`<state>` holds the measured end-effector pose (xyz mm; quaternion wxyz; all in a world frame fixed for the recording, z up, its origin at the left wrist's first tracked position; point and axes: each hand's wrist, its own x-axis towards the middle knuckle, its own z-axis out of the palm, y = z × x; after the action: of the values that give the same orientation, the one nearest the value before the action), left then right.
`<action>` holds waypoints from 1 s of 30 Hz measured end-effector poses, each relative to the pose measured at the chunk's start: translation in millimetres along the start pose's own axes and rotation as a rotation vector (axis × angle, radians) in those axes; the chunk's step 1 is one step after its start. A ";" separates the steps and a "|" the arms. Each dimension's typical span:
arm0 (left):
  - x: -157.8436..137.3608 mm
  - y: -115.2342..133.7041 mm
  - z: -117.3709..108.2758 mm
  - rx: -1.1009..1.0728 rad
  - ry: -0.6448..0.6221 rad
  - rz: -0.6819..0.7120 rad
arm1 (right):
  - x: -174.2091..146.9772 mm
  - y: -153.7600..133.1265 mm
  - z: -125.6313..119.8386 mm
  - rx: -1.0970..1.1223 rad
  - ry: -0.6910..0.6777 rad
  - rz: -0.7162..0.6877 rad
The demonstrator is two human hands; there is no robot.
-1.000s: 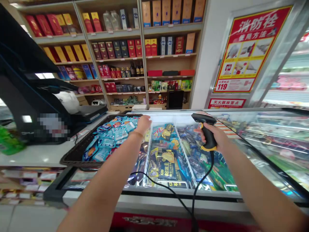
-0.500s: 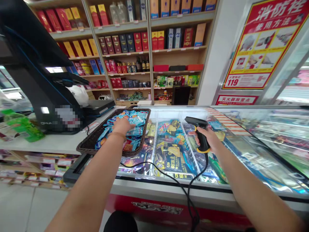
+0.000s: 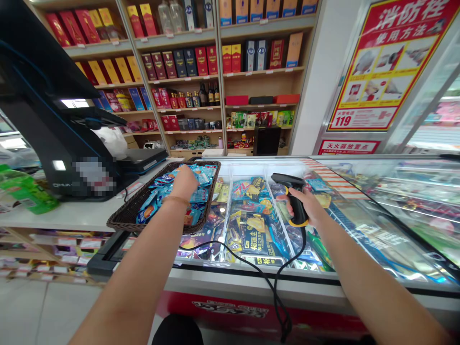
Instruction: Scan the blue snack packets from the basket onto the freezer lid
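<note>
My left hand (image 3: 185, 182) reaches into a dark brown wicker basket (image 3: 124, 216) among small blue snack packets (image 3: 148, 207). Its fingers point down and away behind the back of the hand, so their grip is hidden. My right hand (image 3: 309, 203) is wrapped round the handle of a black barcode scanner (image 3: 299, 211) with yellow trim. The scanner is held upright above the glass of a chest freezer (image 3: 251, 283), its head turned to the left. A black cable (image 3: 276, 282) hangs from the handle and loops across the freezer's front.
Left of the basket, a black checkout machine (image 3: 79, 143) and a green bottle (image 3: 30, 189) stand on a white counter (image 3: 86, 216). Bagged frozen goods (image 3: 255, 235) lie under the glass. Shelves (image 3: 179, 79) of boxes and bottles line the back wall, beside a red poster (image 3: 391, 62).
My left hand has shifted slightly within the basket, and its fingers are now more hidden. The view has moved a little to the right. The scanner stays in my right hand.
</note>
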<state>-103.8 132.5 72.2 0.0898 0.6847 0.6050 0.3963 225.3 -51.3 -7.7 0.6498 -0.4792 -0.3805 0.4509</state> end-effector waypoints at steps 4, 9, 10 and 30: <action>-11.8 48.8 11.1 -0.250 0.083 0.148 | 0.5 -0.6 -2.1 -0.015 -0.002 0.014; -40.4 97.1 68.3 -0.833 -0.137 0.145 | -4.5 -3.1 -2.1 -0.039 0.010 0.014; -47.0 99.1 82.0 -0.902 -0.186 0.075 | -5.4 -3.2 -1.8 -0.047 0.016 0.016; -66.9 64.0 155.3 -1.109 -0.246 -0.070 | -20.0 1.5 22.2 -0.396 -0.030 -0.072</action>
<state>48.9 111.7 -22.3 0.5186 0.5559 0.3136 0.5689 198.3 -63.9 -4.8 0.5528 -0.5769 -0.4881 0.3511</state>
